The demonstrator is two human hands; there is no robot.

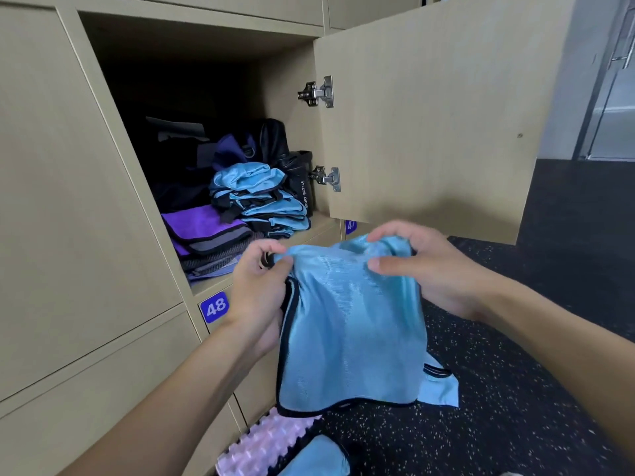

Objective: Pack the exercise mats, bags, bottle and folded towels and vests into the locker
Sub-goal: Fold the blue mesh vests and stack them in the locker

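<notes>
We're well along: the locker (292, 132) already holds folded purple towels (206, 231), a stack of blue vests (264, 197) just beside them, the sport bottle (304, 187) against the right wall, and what look like bags (233, 149) behind, though the back is too dark to sort out. The left hand (261, 280) pinches the dark-trimmed edge of a loose blue vest (350, 321) and the right hand (422, 269) bunches its top, out front of the open locker; mid-fold, we'd judge. Left to pack: this vest, more blue fabric (439, 386) on the floor (515, 372), and the pink ridged mat (264, 441).
</notes>
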